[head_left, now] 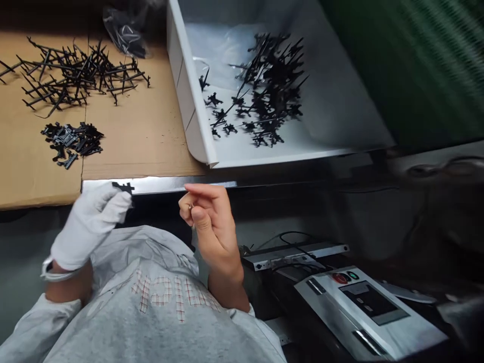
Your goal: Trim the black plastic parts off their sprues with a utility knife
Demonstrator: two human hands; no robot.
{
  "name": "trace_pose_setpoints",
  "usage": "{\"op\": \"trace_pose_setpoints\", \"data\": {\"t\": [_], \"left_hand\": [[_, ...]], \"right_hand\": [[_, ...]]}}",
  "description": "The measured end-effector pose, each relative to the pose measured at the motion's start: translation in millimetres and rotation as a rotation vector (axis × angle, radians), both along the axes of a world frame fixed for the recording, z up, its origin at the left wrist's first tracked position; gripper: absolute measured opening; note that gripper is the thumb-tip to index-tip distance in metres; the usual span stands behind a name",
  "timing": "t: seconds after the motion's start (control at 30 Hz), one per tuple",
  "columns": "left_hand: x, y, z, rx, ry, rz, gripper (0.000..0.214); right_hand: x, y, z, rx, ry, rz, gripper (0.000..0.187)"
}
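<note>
In a white glove, my left hand [93,222] pinches a small black plastic part [124,188] with notched edges, just in front of the table edge. My bare right hand [212,222] is closed, thumb against curled fingers. A tiny shiny bit shows between them, too small to name. Beyond my left hand lies a pile of small black plastic parts [73,140] on the cardboard [124,143]. Farther back is a tangled heap of long thin black plastic pieces [81,73].
A white bin [198,133] at the back right holds several black pieces with long spikes [272,91]. A clear plastic bag [126,33] lies at the back. Low on the right stands a control box [363,307] with a screen and buttons, near a metal bar [298,256] and cables.
</note>
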State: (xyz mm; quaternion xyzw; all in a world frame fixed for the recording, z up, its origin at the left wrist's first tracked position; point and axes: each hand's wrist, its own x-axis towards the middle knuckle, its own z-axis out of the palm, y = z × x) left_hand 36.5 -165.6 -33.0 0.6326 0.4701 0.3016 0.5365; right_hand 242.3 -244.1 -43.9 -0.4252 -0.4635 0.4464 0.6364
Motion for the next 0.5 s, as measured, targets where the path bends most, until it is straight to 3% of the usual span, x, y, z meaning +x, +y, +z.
{"op": "trace_pose_setpoints", "data": {"t": [0.1, 0.17, 0.23, 0.37, 0.5], "left_hand": [[-24, 33, 17.8, 0.421, 0.687, 0.201, 0.034], [-35, 55, 26.7, 0.517, 1.057, 0.218, 0.051], [-39, 72, 32.4, 0.526, 1.294, 0.175, 0.063], [-34, 87, 36.6, 0.519, 1.530, 0.035, 0.071], [-32, 91, 40.6, 0.498, 1.494, -0.073, 0.067]], "right_hand": [[5, 2, -6.2, -0.181, 0.121, 0.102, 0.035], [3, 0, -12.9, -0.258, 0.141, 0.146, 0.039], [0, -4, -20.3, -0.305, 0.144, 0.147, 0.039], [-4, -18, -34.0, -0.402, 0.186, 0.098, 0.042], [1, -30, -45.7, -0.478, 0.227, 0.075, 0.047]]}}
